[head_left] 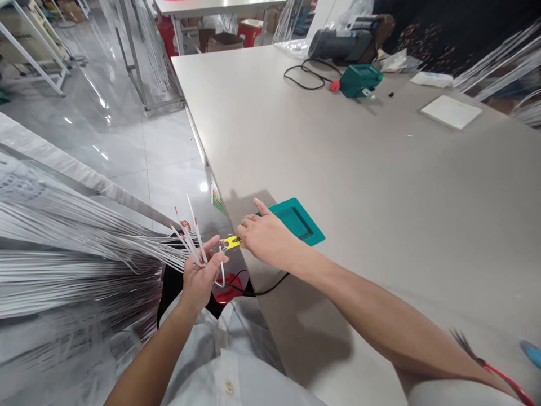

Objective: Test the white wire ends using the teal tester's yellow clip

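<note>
My left hand (200, 273) is closed round a few thin white wires (188, 231) with red-marked tips that fan upward from its fingers. Its thumb and forefinger reach toward a small yellow part (231, 242) at the table's near-left edge. My right hand (264, 234) rests over that yellow part, fingers curled on it and forefinger stretched along a teal device (302, 223) lying flat on the table. A black cable (264, 288) runs from under my right wrist down off the table edge.
A large bundle of white wires (63, 248) hangs on a rack at my left. On the grey table (380, 186) stand a second teal device (359, 80) with a black cord, a dark machine (346, 42) and a white pad (451, 111). Tiled floor lies beyond.
</note>
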The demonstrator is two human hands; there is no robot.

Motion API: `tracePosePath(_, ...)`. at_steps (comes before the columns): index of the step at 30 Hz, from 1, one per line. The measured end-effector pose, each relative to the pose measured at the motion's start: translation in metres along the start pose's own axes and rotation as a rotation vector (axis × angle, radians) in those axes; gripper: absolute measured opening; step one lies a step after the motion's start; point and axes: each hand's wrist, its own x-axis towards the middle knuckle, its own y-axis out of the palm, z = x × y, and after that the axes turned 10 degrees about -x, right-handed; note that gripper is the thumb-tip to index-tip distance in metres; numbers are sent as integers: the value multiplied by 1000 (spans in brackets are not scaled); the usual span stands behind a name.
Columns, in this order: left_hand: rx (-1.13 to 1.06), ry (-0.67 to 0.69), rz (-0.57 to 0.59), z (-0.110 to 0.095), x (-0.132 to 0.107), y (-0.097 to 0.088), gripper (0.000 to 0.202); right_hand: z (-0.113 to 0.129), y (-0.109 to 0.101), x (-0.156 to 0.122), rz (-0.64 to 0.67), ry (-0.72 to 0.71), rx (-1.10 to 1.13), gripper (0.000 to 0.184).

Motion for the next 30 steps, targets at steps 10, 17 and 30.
tracePosePath(10, 275, 126, 2, 0, 1, -3, 45, 0, 2, 0, -2, 1, -5, 15)
tracePosePath(17, 329, 122, 93, -9, 8, -8, 41, 1, -2, 1, 16, -7, -19, 14)
tracePosePath(30, 334, 135, 42, -8, 5, -7, 40, -2, -6, -4, 46, 27, 38, 43)
